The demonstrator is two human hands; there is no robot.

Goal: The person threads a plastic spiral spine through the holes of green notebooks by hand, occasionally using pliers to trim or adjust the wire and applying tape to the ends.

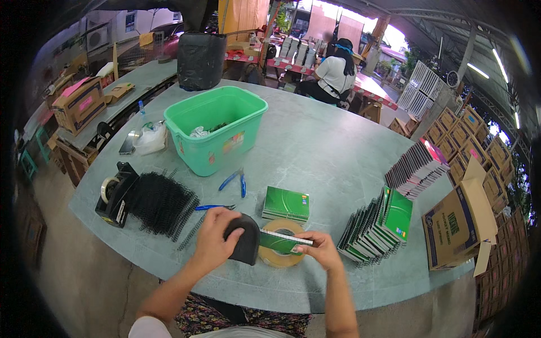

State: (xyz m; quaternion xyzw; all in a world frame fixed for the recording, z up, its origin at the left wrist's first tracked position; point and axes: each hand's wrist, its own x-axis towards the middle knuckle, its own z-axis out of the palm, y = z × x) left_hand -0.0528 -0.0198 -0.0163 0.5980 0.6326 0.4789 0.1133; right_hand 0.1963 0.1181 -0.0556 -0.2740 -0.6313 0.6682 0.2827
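Lower centre of frame: my left hand clasps black spiral coil; right hand pinches green notebook edge. Notebook light, stiff-covered, likely slippery; I'd grip spine-side corners.

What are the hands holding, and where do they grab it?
Both hold a small green notebook. The right hand pinches its right end. The left hand is at its left end with a black piece; the exact grip there is hidden.

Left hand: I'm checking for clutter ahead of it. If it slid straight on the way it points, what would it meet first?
The left hand points right, gripping a black cover; it would probably meet the green notebook first, then the right hand.
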